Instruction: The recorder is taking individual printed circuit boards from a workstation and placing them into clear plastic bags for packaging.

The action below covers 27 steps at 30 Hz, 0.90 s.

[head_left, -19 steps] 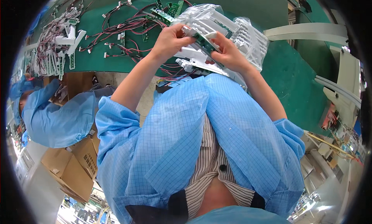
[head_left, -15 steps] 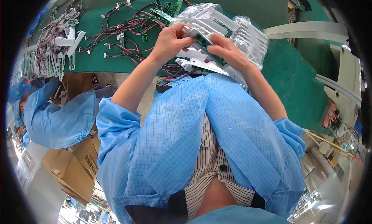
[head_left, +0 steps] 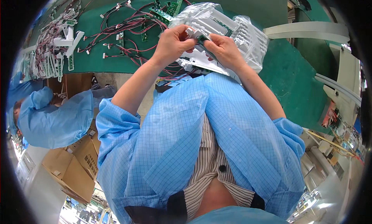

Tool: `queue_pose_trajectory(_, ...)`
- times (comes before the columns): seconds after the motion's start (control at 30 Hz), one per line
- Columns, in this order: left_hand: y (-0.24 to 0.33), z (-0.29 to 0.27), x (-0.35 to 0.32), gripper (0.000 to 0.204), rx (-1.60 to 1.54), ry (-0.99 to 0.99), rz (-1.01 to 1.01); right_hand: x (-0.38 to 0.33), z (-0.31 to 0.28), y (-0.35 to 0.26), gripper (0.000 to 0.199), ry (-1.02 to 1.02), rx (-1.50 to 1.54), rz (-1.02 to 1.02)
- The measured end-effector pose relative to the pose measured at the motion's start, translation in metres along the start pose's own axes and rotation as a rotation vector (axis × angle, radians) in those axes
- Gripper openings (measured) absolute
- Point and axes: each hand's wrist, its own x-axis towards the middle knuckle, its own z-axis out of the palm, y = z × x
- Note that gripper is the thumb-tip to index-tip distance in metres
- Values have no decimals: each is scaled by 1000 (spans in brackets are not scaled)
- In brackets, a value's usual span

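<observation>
Both hands meet over the near edge of the green table, holding a narrow white plastic piece (head_left: 196, 33) with a small green circuit board (head_left: 202, 39) against it. My left hand (head_left: 173, 44) is closed, pinching the white piece's left end. My right hand (head_left: 226, 52) is closed too, its thumb and fingers gripping the board end. The fingers cover much of the piece, so I cannot tell how the two are joined. Beneath the hands lie white plastic parts (head_left: 203, 61), and just beyond them a clear plastic bag (head_left: 254, 44) holds more white ribbed parts.
Red and black wire harnesses (head_left: 126, 28) with white connectors spread across the green table (head_left: 288, 78). Loose circuit boards (head_left: 161, 15) lie behind the left hand. A heap of white parts and wires (head_left: 54, 49) sits at far left. Cardboard boxes (head_left: 69, 173) and a person in blue (head_left: 58, 117) are lower left.
The piece has turned between my hands, and less of the green board shows now. My right hand has shifted slightly left and tilted. The person at left has moved a little.
</observation>
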Motion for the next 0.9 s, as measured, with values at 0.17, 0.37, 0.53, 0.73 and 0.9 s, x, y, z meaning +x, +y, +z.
queue_pose_trajectory(0.17,-5,5,-3,20,66,89,14,1,7,-4,32,145,-410,-86)
queue_pose_trajectory(0.37,-18,10,8,23,246,246,-18,21,17,20,36,167,-351,-4)
queue_pose_trajectory(0.53,-6,-9,-3,23,388,-13,-72,3,8,13,36,2,-78,88)
queue_pose_trajectory(0.73,40,-58,-34,24,608,-470,-395,-38,5,35,32,-219,-363,-165)
queue_pose_trajectory(0.9,40,-63,-62,38,26,-658,-509,-42,5,60,19,-113,-758,-402)
